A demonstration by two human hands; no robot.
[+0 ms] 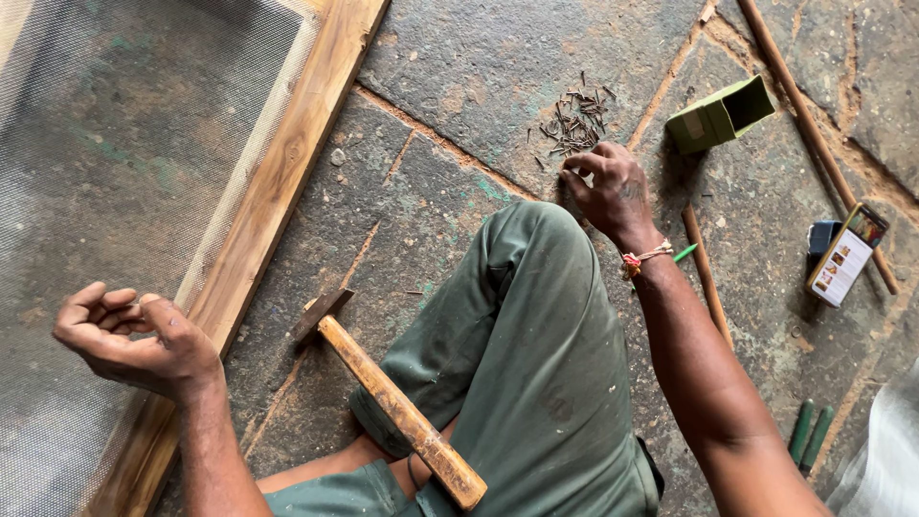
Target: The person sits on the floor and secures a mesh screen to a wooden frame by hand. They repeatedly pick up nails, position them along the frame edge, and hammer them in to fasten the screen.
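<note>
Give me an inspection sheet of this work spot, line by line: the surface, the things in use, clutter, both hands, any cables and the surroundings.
Surface: stone slab floor, rough, with dirt-filled joints.
Job's things: pile of small nails on the floor; wooden-handled hammer lying by the knee; wooden frame with wire mesh.
Clutter: open green box on its side; phone; thin wooden sticks; green handles at lower right.
Hands: left hand loosely curled over the frame edge, whether it holds anything cannot be told; right hand pinching at the nail pile.
Cables: nothing seen.
Surroundings: green trouser leg, the person seated on the floor.
</note>
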